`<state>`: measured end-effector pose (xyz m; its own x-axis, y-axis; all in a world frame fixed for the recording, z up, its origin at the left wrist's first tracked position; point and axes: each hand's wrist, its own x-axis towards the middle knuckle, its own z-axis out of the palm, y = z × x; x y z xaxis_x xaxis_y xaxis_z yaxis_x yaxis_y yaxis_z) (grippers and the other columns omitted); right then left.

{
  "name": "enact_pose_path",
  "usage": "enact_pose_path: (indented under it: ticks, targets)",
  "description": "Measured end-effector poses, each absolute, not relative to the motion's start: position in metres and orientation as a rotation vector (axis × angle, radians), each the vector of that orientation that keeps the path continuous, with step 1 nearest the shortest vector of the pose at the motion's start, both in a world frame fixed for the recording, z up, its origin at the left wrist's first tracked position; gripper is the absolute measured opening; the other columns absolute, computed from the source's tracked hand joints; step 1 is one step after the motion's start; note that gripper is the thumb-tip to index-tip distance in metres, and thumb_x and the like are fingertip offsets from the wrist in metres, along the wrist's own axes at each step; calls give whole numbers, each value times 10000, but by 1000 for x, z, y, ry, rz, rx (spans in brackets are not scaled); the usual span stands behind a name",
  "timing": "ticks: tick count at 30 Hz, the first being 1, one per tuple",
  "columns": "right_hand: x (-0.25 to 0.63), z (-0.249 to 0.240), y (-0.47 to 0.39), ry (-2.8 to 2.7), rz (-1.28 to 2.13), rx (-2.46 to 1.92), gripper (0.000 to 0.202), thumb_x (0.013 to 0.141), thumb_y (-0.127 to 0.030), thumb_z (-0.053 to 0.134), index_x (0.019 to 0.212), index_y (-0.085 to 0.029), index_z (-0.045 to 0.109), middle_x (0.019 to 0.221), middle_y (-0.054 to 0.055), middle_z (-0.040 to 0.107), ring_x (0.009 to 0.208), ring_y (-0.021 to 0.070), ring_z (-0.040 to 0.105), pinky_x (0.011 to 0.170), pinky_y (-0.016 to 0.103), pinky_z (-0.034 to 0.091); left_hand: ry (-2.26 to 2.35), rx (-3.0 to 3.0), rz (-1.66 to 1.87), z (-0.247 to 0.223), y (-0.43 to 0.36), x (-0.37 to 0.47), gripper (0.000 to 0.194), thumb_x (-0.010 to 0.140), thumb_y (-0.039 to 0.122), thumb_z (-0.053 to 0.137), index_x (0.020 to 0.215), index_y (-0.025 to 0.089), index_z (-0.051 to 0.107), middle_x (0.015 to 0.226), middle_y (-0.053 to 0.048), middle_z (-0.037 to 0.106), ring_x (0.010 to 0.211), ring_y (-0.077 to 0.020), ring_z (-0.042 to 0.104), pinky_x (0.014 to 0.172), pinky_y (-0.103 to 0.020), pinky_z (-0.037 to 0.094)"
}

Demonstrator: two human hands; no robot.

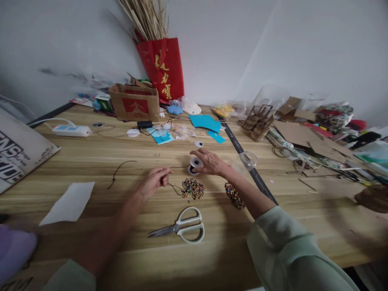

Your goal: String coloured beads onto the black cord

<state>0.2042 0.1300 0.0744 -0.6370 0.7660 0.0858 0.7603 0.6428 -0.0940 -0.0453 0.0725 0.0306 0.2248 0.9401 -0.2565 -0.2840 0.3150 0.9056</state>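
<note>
Between the fingertips of my left hand (157, 178) is pinched a thin dark cord, which runs right toward a spool (195, 163) with white flanges. My right hand (209, 161) curls its thumb and fingers around that spool on the table. Just below lies a heap of small multicoloured beads (193, 188), with loops of dark cord (175, 188) at its left side. A bunch of similar beads (234, 195) rests under my right forearm. Scissors (178, 228) with white handles lie nearer me, blades pointing left.
A short dark cord (114, 174) and a white paper (70, 203) lie at left. Behind stand a cardboard box (135, 103), a red bag (163, 68) and a power strip (72, 130). Blue sheets (206, 122) and a clear tape roll (248, 159) lie farther back. Cardboard clutter (303, 137) fills the right.
</note>
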Motion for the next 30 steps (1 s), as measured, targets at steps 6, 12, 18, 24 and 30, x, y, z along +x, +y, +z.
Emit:
enact_pose_path:
  ticks: [6,12,18,24,30]
  targets:
    - [188,77,124,-2686,-3,-1768,605,922,-632,360,1250,-141,493,1073,194,658,1023,348,624,843,442,451,937,892,1001,32,65,-48,292,667,359,762,762,104,656,462,63,444,431,-54,382,440,-183,300]
    - [201,85,144,-2861,161,-1428,554,864,-260,572,1391,-263,404,1402,99,473,1238,253,501,964,348,429,929,880,1005,38,57,-50,322,668,383,766,772,103,647,460,68,437,440,-53,375,449,-185,300]
    - [204,93,157,-2725,182,-1519,671,864,-375,576,1450,-205,298,1466,155,362,1299,294,434,1026,396,399,945,861,1014,49,50,-53,340,630,389,789,752,105,646,440,75,422,431,-54,365,446,-187,291]
    - [184,83,156,-2675,77,-1840,600,882,-549,502,1288,-108,487,1143,236,628,1093,390,590,895,500,442,923,876,1051,54,40,-54,298,668,368,767,757,100,671,451,69,418,439,-57,371,443,-189,300]
    - [208,87,171,-2916,263,-1500,805,693,-264,756,1410,-286,392,1473,90,406,1277,282,480,1001,366,415,888,828,1114,59,32,-66,244,677,323,762,729,101,676,427,85,368,408,-47,350,427,-182,284]
